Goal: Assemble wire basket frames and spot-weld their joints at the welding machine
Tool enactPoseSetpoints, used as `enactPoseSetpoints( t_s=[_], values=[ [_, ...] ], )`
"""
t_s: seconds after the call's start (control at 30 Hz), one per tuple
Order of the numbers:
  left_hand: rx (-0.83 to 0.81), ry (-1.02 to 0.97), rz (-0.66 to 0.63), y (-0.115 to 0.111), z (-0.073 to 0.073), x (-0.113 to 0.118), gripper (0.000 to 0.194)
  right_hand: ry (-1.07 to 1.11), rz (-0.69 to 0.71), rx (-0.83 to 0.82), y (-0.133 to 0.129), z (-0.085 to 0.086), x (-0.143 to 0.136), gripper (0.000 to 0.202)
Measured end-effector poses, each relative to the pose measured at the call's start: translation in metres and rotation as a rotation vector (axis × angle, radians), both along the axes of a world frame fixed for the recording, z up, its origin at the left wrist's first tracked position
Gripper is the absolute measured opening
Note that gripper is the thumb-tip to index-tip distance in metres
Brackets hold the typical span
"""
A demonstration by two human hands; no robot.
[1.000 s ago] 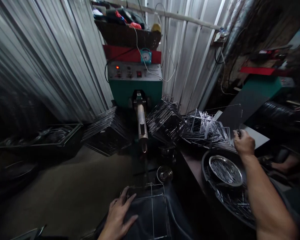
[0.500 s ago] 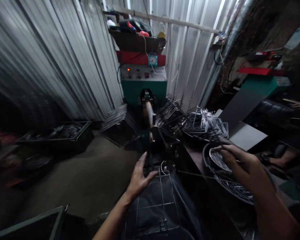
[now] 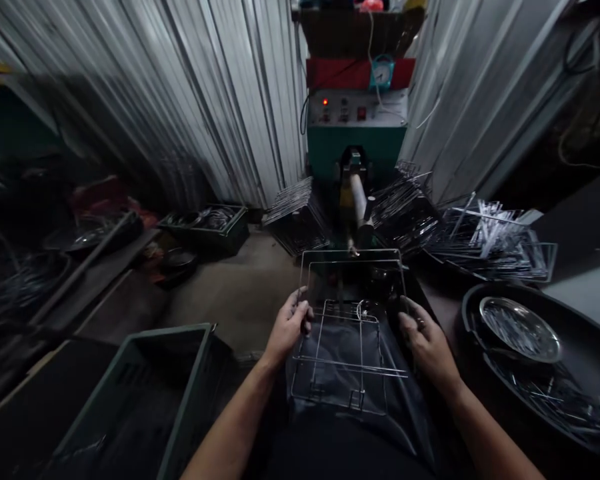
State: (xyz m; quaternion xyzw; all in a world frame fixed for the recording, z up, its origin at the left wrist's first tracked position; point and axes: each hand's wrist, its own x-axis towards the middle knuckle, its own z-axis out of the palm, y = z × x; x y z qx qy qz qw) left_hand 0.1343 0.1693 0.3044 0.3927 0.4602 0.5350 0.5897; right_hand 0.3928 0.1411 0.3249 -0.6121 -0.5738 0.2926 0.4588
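My left hand (image 3: 287, 327) is closed on the left side of a rectangular metal wire frame (image 3: 350, 251). On the opposite side, my right hand (image 3: 426, 343) has its fingers curled round the frame's right wire. The frame is held up in front of the machine's arm, its far bar close to the tip in this view; whether they touch I cannot tell. Below it, a wire rack (image 3: 363, 351) with crossing wires and small bent loops lies on the dark apron (image 3: 400, 413) over my lap.
Ahead stands a green machine (image 3: 355, 143) with a lit red lamp and a clock. Stacks of wire frames (image 3: 297, 217) flank it. On the right, a black basin (image 3: 587, 353) holds a metal dish (image 3: 520, 327) and loose wires. A green crate (image 3: 190, 373) sits at lower left.
My right hand has come from above the basin to the middle, and a wire frame is now between both hands. My left hand has closed on it. The view has turned left and down.
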Motion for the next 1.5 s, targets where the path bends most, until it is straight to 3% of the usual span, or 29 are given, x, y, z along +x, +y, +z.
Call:
enactPoseSetpoints(
  t_s=[0.2,0.33,0.5,0.77,1.13,1.3,1.5],
  values=[
    [-0.277,0.296,-0.01,-0.011,-0.055,-0.031,0.041,-0.2,0.177,-0.203,-0.006,-0.055,-0.012,0.059],
    [-0.318,0.321,-0.028,-0.018,-0.078,-0.03,0.041,-0.273,0.194,-0.217,-0.006,-0.064,-0.01,0.054],
    [-0.28,0.27,-0.041,-0.015,-0.078,-0.028,0.046,-0.346,0.224,-0.256,-0.005,-0.061,-0.005,0.049],
    [-0.267,0.29,-0.086,-0.002,-0.072,-0.027,0.041,-0.29,0.21,-0.309,-0.013,-0.071,0.001,0.05],
    [-0.297,0.283,-0.059,-0.009,-0.089,-0.03,0.046,0.005,0.121,-0.431,-0.029,-0.085,0.003,0.048],
    [-0.3,0.334,-0.051,-0.011,-0.106,-0.034,0.046,0.196,0.087,-0.552,-0.031,-0.1,0.004,0.049],
    [-0.273,0.287,-0.086,-0.011,-0.12,-0.029,0.055,0.327,-0.012,-0.568,-0.031,-0.111,0.006,0.046]
  ],
)
